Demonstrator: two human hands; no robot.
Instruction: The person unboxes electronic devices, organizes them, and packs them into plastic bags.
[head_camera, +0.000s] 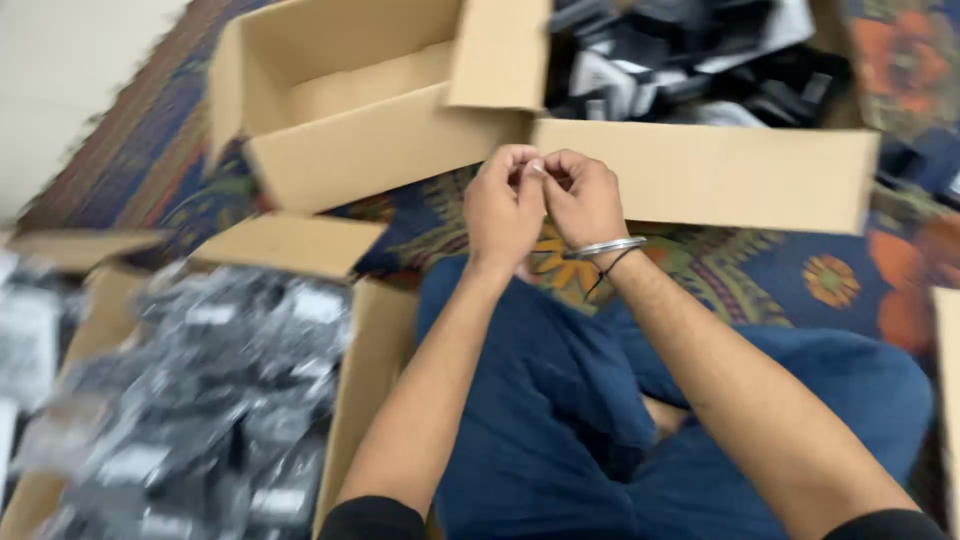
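Pinched together fingertip to fingertip, left hand and right hand seem to grip something too small to identify above the lap, and a slip could lose it on the patterned rug.

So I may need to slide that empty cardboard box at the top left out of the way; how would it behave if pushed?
The empty box probably slides easily over the patterned rug, since nothing shows inside it, so it is likely light for its size. Its open flap looks thin and would probably bend rather than take a push. Pushed high up, it might tip.
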